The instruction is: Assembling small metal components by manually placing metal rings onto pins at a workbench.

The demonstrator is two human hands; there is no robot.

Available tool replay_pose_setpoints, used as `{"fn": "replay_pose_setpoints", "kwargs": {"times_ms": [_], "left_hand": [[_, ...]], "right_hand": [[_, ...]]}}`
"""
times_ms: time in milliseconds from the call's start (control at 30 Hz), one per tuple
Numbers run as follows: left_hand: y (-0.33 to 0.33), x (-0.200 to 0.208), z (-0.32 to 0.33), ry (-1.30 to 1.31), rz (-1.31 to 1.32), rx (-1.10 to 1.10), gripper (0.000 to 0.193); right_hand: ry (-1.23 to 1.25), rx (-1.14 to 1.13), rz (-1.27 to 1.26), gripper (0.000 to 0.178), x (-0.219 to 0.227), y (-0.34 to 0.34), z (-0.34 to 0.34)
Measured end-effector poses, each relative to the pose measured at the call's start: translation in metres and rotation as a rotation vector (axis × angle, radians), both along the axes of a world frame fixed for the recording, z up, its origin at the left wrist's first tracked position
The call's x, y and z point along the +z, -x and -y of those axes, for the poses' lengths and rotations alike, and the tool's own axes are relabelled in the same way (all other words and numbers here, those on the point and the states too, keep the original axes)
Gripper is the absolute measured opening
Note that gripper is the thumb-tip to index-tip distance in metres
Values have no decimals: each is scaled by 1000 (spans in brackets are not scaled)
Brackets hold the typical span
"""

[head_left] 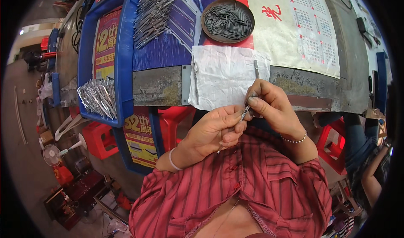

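In front of my chest, both hands work at one slim silver metal piece (245, 111); its exact kind I cannot make out. My left hand (219, 126) is closed around its length, and a thin end sticks out below the fingers. With thumb and forefinger, my right hand (269, 105) pinches at the upper end; whether a smaller part is also in that pinch is hidden. Just beyond lies a white cloth (227, 76) on the table edge. A slender metal piece (196, 84) rests along its left side, and a flat grey metal strip (256, 69) near its right side.
A round bowl (206, 29) behind the cloth holds many small dark metal strips. Slim silver pieces (153, 17) are heaped at the far left. A blue tray (126, 61) holds more silver pieces (97, 98). Red stools (99, 139) stand below; a person's arm (372, 179) shows at right.
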State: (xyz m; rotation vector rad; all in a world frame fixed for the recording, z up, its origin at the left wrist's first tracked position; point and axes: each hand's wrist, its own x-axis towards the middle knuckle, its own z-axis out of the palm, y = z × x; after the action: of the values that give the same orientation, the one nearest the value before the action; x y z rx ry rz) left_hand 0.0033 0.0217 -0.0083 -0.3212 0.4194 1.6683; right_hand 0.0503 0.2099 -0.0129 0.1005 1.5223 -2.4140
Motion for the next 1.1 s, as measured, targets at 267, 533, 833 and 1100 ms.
{"fn": "replay_pose_setpoints", "kwargs": {"times_ms": [267, 533, 833, 1100], "left_hand": [[2, 3, -8, 31, -9, -16, 19], [12, 10, -17, 66, -74, -1, 18], [130, 73, -37, 648, -1369, 4, 13], [294, 4, -100, 809, -2534, 218, 13]], "right_hand": [[15, -22, -32, 16, -6, -3, -7], [38, -57, -18, 14, -7, 2, -13], [-448, -723, -104, 11, -20, -27, -44], [-809, -789, -534, 13, -46, -45, -45]]}}
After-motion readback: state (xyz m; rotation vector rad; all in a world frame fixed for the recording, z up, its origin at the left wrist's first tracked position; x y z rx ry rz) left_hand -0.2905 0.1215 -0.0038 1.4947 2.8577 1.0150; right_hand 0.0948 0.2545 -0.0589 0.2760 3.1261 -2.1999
